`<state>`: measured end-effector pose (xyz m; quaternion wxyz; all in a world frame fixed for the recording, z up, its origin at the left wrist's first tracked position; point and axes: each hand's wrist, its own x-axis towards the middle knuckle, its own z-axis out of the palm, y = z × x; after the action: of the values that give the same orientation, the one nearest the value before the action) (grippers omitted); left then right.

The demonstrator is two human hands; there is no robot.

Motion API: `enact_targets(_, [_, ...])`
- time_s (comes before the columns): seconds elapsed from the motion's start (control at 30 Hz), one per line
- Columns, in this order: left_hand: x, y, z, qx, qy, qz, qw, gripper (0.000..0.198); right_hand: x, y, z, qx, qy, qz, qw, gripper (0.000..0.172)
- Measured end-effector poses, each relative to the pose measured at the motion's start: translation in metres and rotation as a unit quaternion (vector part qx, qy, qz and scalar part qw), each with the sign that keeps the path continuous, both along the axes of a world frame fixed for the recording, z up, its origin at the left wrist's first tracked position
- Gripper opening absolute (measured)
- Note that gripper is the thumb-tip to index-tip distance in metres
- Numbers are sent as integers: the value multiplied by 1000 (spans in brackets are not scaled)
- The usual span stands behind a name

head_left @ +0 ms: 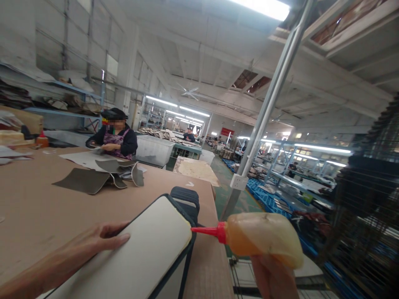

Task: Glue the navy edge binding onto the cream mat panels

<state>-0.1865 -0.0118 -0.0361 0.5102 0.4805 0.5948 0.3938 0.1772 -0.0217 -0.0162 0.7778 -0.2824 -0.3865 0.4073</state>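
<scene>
A white panel with a dark edge (137,253) lies tilted in front of me, a yellowish line along its rim near the far right corner. My left hand (109,236) grips its left edge, thumb on the white face and fingers partly hidden beyond the edge. In my right hand (272,272) is a translucent bottle of amber liquid (264,236), lying sideways. Its red nozzle (205,230) points left, the tip at the panel's right corner. Behind that corner sits a stack of dark-edged pieces (185,197).
Grey-brown sheets (84,180) lie on the brown table (168,177). A person in an apron (115,137) works across it. A metal post (264,112) rises beyond the right edge. Another red-tipped bottle (42,140) stands far left.
</scene>
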Motion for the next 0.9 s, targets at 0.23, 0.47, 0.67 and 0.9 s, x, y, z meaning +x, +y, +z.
enact_targets(0.23, [6, 0, -6, 5, -95, 6, 995, 48, -6, 0, -11, -11, -34, 46, 998, 65])
enact_targets(0.47, [25, 3, -1, 14, -127, -16, 992, 49, -15, 3, -39, -20, -12, 41, 999, 58])
enact_targets(0.67, [31, 7, -7, 8, -150, -35, 988, 45, -5, 27, -37, 32, -28, 58, 997, 61])
enact_targets(0.9, [32, 7, -15, -3, -222, -63, 973, 47, -12, 32, -65, -12, -12, 32, 999, 61])
